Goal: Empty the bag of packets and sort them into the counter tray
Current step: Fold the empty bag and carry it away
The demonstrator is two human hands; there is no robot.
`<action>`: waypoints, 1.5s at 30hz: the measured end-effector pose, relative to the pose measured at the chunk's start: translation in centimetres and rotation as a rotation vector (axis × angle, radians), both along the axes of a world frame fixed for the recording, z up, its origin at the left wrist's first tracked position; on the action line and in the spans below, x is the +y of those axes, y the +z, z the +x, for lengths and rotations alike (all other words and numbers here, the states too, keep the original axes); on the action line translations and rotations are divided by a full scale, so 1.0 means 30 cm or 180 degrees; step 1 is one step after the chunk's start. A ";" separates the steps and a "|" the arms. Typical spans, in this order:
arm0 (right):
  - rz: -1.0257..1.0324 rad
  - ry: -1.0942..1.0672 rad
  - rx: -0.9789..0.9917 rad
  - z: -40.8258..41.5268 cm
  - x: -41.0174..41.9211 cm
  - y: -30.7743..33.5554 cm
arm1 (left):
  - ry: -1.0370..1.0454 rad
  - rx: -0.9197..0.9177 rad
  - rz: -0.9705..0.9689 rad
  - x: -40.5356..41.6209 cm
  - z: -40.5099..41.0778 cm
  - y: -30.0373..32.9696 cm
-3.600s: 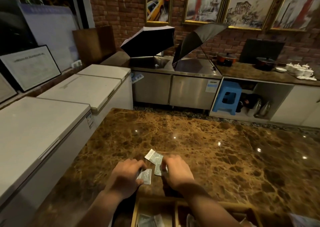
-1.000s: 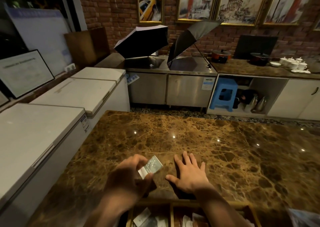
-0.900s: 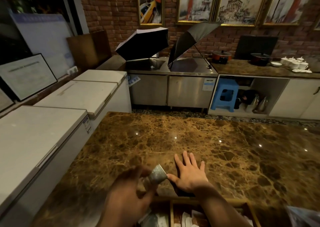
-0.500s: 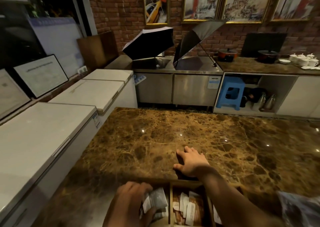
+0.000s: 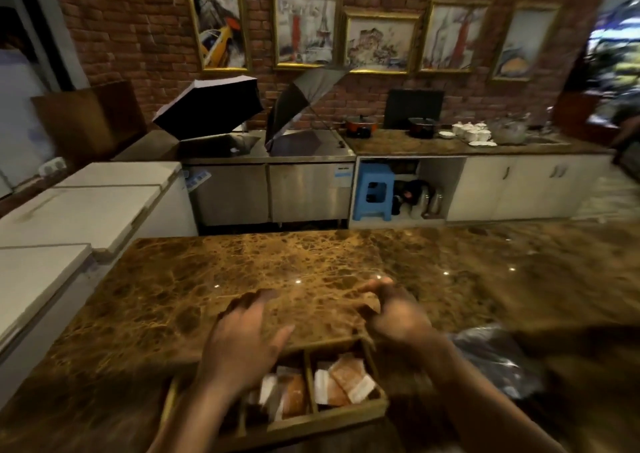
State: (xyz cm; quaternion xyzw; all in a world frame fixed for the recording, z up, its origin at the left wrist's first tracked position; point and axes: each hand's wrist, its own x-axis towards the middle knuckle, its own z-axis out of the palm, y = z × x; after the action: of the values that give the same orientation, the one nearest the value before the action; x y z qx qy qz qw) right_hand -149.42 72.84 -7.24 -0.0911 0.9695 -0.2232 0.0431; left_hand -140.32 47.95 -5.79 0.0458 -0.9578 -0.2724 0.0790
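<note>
A wooden counter tray (image 5: 346, 413) with divided compartments sits at the near edge of the marble counter (image 5: 277, 265). Orange and white packets (image 5: 343, 380) lie in its right compartment, and more packets (image 5: 287, 393) fill the middle one. My left hand (image 5: 242, 342) hovers over the tray's left part with fingers spread and holds nothing. My right hand (image 5: 391, 310) is just beyond the tray's far right corner, fingers loosely bent, with nothing in it. A dark crumpled plastic bag (image 5: 495, 359) lies on the counter right of the tray. The frame is motion-blurred.
White chest freezers (image 5: 79, 210) stand along the left of the counter. Behind it are a steel cabinet (image 5: 270, 193) with two open umbrellas (image 5: 207, 110), a blue stool (image 5: 372, 191), and a back counter with pots and white cups (image 5: 471, 132).
My left hand has put the silvery packets into the tray and come up with nothing in it. My right hand has lifted off the counter. The view has swung right, showing the bag.
</note>
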 end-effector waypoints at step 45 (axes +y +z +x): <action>-0.0018 -0.1152 0.0406 0.272 0.800 -0.258 | -0.1416 -0.0292 -0.0429 0.805 -0.161 -0.252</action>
State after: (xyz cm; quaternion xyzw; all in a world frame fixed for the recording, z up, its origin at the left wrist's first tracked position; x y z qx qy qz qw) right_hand -141.25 96.85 -14.99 0.0707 0.9702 -0.2238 -0.0594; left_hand -145.15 72.11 -13.36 -0.1595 -0.9629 -0.2162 -0.0237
